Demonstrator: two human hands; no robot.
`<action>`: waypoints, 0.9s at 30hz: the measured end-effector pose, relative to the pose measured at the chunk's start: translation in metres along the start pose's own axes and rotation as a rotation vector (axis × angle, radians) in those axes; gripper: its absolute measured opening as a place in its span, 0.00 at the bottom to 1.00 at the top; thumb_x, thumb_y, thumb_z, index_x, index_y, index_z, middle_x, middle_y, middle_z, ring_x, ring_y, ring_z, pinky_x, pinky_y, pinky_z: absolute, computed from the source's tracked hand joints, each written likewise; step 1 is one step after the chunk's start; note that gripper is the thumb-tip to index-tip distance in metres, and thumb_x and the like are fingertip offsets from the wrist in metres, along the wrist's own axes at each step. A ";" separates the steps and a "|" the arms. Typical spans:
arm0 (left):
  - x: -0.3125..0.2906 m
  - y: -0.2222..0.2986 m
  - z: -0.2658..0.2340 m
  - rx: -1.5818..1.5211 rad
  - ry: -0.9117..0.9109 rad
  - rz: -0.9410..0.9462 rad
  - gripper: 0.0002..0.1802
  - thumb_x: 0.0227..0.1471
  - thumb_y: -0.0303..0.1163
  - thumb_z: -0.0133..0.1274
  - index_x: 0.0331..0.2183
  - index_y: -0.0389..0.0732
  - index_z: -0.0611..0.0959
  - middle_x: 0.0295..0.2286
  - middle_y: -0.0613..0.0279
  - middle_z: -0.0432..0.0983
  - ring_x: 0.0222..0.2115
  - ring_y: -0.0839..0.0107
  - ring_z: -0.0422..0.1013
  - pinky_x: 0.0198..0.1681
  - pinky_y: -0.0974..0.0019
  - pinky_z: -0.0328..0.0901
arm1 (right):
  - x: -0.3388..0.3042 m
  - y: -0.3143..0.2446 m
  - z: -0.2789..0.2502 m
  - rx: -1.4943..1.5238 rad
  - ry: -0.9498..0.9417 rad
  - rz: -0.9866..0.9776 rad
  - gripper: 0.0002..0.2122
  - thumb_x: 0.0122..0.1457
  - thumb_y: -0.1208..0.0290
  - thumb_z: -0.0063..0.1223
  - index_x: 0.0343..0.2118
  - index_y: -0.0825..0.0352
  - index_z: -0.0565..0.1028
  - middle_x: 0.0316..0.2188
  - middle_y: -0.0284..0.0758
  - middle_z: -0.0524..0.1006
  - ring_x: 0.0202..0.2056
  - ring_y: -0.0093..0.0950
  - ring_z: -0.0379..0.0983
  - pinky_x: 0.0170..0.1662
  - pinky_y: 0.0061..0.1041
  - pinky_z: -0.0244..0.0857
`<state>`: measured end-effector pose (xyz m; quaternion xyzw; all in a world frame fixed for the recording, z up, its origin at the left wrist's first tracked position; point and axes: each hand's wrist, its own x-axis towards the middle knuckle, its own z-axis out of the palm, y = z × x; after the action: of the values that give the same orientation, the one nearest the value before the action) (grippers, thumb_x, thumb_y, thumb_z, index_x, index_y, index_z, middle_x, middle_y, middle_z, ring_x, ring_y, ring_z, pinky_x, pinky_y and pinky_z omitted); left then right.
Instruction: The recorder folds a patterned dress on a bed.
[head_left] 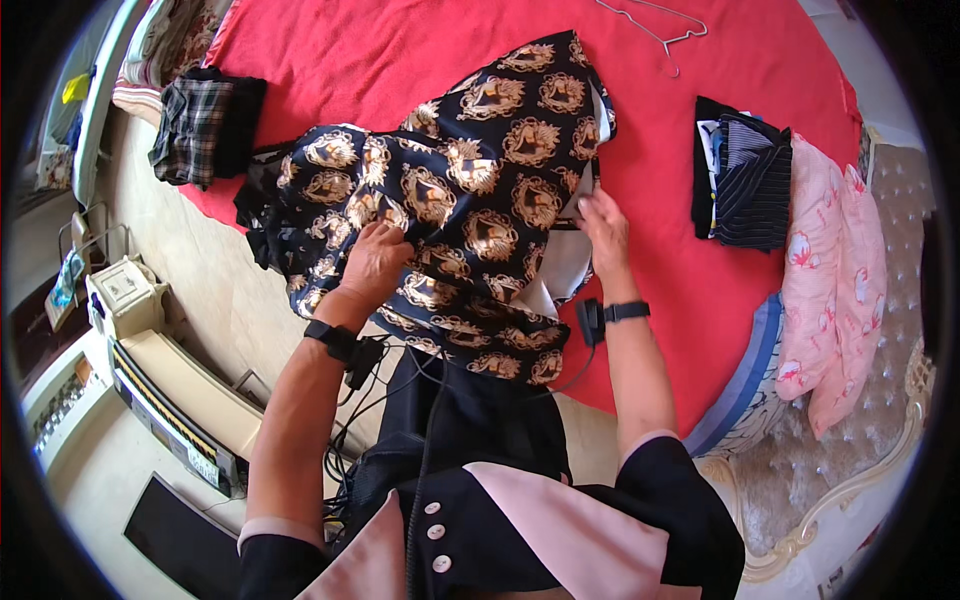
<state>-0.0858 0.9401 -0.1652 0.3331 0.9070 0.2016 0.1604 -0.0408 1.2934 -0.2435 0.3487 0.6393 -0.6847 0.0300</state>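
A black dress (489, 234) with a gold medallion print lies spread over the front of the red-covered bed, its white lining showing along the right edge. Dark lacy fabric sticks out at its left end. My left hand (376, 264) is closed on the cloth near the dress's middle left, fingers curled into the fabric. At the right edge, my right hand (606, 232) pinches the hem between thumb and fingers. The near part of the dress hangs over the bed's front edge, close to my legs.
A wire hanger (668, 38) lies on the red bedcover (660, 290). Folded clothes (752, 180) sit at the right beside pink pillows (838, 280); more folded clothes (205, 125) are at the far left. Cables (345, 440) run by my left arm. A tufted headboard (830, 465) stands right.
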 end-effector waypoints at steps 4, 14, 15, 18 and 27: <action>-0.008 -0.002 -0.001 -0.048 0.001 -0.015 0.07 0.34 0.22 0.50 0.20 0.44 0.79 0.23 0.62 0.68 0.33 0.62 0.67 0.44 0.59 0.60 | 0.020 -0.010 0.013 0.277 -0.169 0.160 0.17 0.55 0.67 0.56 0.44 0.70 0.70 0.37 0.33 0.75 0.40 0.24 0.71 0.42 0.26 0.66; -0.039 0.015 0.002 -0.181 -0.228 0.009 0.03 0.37 0.30 0.56 0.22 0.44 0.80 0.23 0.62 0.70 0.30 0.60 0.70 0.34 0.60 0.65 | -0.009 0.000 0.003 0.169 -0.194 0.174 0.27 0.52 0.66 0.58 0.55 0.65 0.63 0.51 0.33 0.66 0.51 0.26 0.61 0.49 0.26 0.61; -0.041 0.018 0.006 -0.204 -0.275 -0.001 0.03 0.38 0.31 0.56 0.22 0.44 0.81 0.22 0.61 0.71 0.30 0.59 0.71 0.33 0.60 0.66 | -0.010 -0.003 0.004 0.169 -0.197 0.174 0.27 0.52 0.66 0.58 0.55 0.65 0.63 0.51 0.33 0.66 0.51 0.26 0.61 0.49 0.26 0.61; -0.046 0.023 0.017 -0.188 -0.505 -0.006 0.04 0.39 0.33 0.55 0.21 0.44 0.81 0.22 0.60 0.73 0.28 0.58 0.72 0.31 0.58 0.67 | -0.009 0.002 0.004 0.291 -0.279 0.187 0.27 0.52 0.68 0.57 0.55 0.65 0.63 0.51 0.33 0.67 0.51 0.27 0.62 0.49 0.28 0.61; -0.047 0.017 0.029 -0.163 -0.546 0.026 0.05 0.38 0.35 0.52 0.18 0.47 0.80 0.20 0.58 0.75 0.27 0.56 0.74 0.29 0.56 0.68 | -0.003 0.010 0.015 0.514 -0.299 0.160 0.28 0.52 0.73 0.52 0.58 0.55 0.59 0.53 0.31 0.65 0.54 0.33 0.60 0.55 0.42 0.54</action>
<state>-0.0302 0.9281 -0.1749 0.3725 0.8067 0.1787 0.4226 -0.0402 1.2769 -0.2508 0.2896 0.4040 -0.8632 0.0884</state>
